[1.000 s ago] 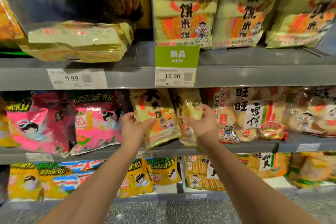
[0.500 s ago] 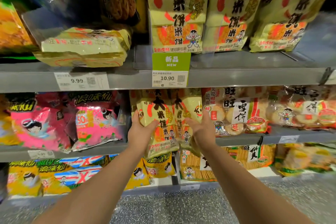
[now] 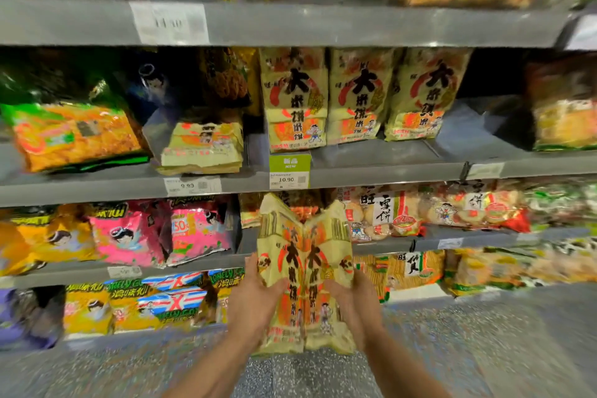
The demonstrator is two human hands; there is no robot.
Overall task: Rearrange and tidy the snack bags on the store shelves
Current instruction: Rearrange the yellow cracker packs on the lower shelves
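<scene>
Yellow 2 rice-cracker bags (image 3: 305, 271) upright; left hand (image 3: 255, 304), right hand (image 3: 350, 304) clasp them.

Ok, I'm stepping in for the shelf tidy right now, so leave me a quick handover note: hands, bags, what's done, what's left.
Left hand: gripping the left side of two yellow rice-cracker bags held side by side.
Right hand: gripping their right side.
Bags: both are off the shelves, held upright in front of the lower shelves, below the green 10.90 tag.
Done: the pair is pulled out.
Left: three matching bags stand upright above that tag, so the pair probably belongs there. A flat yellow pack lying above the 9.99 tag may need standing up.
</scene>
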